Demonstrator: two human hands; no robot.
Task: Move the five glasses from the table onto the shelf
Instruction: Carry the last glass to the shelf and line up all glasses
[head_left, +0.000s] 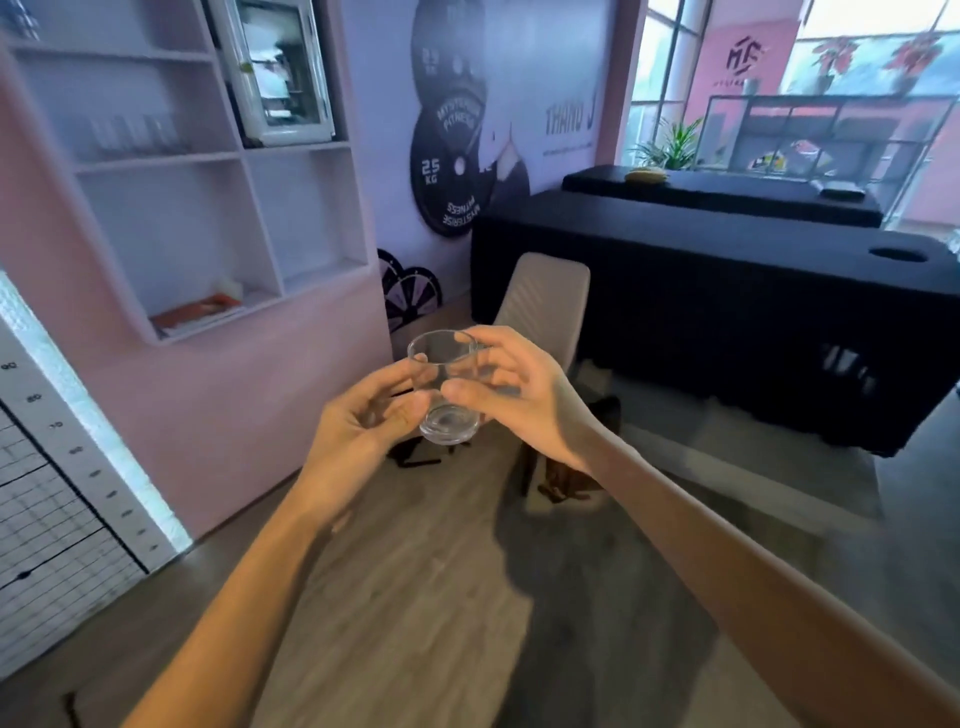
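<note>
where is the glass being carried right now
In the head view the glass is near mid-frame, held between the left hand and right hand, in front of the grey chair, right of the shelf.

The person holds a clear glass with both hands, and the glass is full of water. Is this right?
Not quite: the glass is empty, as the head view shows. The left hand and the right hand do both hold it.
</note>
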